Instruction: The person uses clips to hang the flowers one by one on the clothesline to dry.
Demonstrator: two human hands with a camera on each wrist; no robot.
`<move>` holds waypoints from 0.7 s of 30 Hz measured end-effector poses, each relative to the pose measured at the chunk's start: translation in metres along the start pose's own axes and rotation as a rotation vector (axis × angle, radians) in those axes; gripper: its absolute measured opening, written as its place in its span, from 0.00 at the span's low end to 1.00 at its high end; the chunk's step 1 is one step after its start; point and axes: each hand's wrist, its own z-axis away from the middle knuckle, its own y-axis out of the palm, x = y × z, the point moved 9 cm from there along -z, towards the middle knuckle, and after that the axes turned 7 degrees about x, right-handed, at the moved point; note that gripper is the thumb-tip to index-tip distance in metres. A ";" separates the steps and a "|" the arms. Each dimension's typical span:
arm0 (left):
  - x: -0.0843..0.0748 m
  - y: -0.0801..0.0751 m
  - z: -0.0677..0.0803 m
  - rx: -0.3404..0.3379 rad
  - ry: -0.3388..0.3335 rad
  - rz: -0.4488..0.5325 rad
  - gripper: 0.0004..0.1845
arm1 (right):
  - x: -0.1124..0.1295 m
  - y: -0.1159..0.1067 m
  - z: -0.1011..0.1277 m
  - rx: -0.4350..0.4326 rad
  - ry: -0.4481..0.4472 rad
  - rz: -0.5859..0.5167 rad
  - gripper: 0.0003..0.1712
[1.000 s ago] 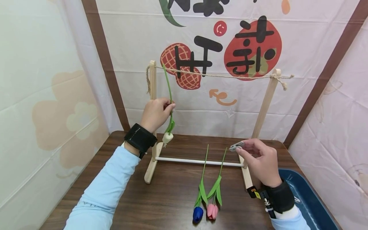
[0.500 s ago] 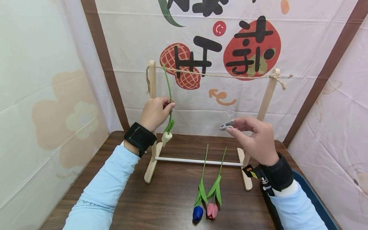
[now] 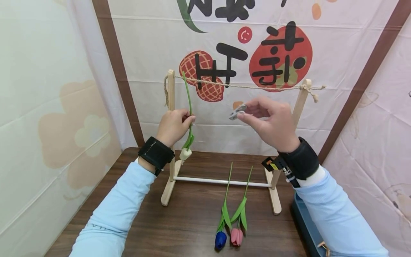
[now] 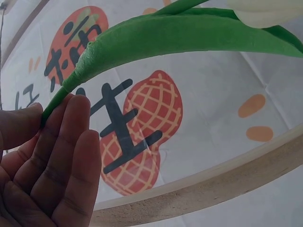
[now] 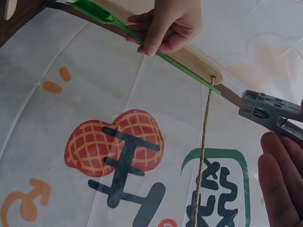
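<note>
- A white tulip [image 3: 186,154] hung head down beside the left post of a small wooden rack [image 3: 171,107], its long green stem [image 3: 187,96] reaching up to the string [image 3: 257,86] stretched between the two posts.
- The left hand [image 3: 174,125] pinched that stem between thumb and fingertips, partway down, with the white flower head just below the hand.
- In the left wrist view, the fingers [image 4: 66,142] lay along the stem where a broad green leaf [image 4: 180,35] curved away from it.
- The right hand [image 3: 269,121] was raised in front of the rack, below the string and well right of the stem, gripping a small grey clip [image 3: 237,111] between thumb and fingertips.
- The clip pointed left toward the stem and touched neither the string nor the flower.
- In the right wrist view, the clip [image 5: 270,116] sat just beside the string [image 5: 203,151], with the jaws looking closed.
- On the brown worktop [image 3: 192,228] in front of the rack lay a blue tulip [image 3: 221,238] and a pink tulip [image 3: 237,236], side by side, heads toward the person and stems toward the rack's lower white bar [image 3: 221,181].
- A dark blue tray [image 3: 305,228] sat at the right edge of the worktop, partly hidden by the right sleeve.
- A printed cloth backdrop [image 3: 224,53] hung behind the rack.
</note>
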 end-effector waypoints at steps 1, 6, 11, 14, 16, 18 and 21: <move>0.000 -0.001 0.000 0.000 0.000 -0.001 0.12 | 0.001 0.001 -0.005 0.000 -0.002 -0.011 0.12; 0.000 -0.004 -0.001 0.004 0.000 -0.001 0.12 | -0.003 0.004 -0.030 -0.009 0.037 -0.129 0.10; 0.001 -0.003 -0.002 0.017 -0.006 0.004 0.12 | -0.014 0.006 -0.052 -0.017 0.145 -0.210 0.09; 0.001 -0.003 -0.002 0.020 -0.005 0.001 0.12 | -0.019 0.010 -0.066 -0.004 0.212 -0.230 0.09; 0.000 -0.003 -0.002 0.021 -0.002 -0.002 0.12 | -0.021 0.014 -0.076 0.014 0.243 -0.224 0.10; -0.002 -0.004 -0.002 0.022 0.000 -0.004 0.12 | -0.023 0.020 -0.086 0.035 0.269 -0.217 0.10; -0.003 -0.005 -0.003 0.022 0.003 -0.008 0.12 | -0.025 0.027 -0.101 0.061 0.279 -0.200 0.09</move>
